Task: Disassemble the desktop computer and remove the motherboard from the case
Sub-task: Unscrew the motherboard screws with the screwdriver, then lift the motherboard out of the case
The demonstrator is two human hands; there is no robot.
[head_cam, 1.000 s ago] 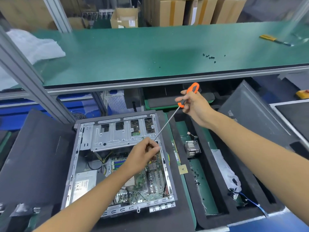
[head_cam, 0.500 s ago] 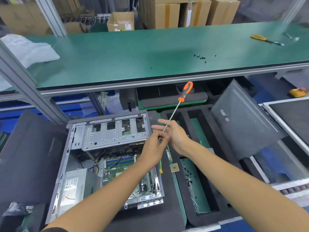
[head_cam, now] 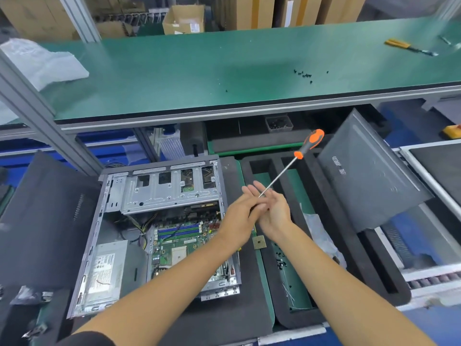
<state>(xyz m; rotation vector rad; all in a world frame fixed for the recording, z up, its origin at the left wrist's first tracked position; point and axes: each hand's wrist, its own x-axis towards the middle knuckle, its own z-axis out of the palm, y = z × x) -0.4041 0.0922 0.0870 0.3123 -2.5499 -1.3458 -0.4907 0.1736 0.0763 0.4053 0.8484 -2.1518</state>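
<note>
Screwdriver (head_cam: 287, 171) shaft between both hands (fingers straight)

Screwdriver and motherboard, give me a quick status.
Left hand pinches the screwdriver tip end; right hand open beside it. Motherboard sits in the case, under the left forearm.

Loose black screws (head_cam: 304, 75) are lying scattered on the green bench (head_cam: 174, 71), cardboard boxes (head_cam: 184, 20) sitting behind it.
</note>
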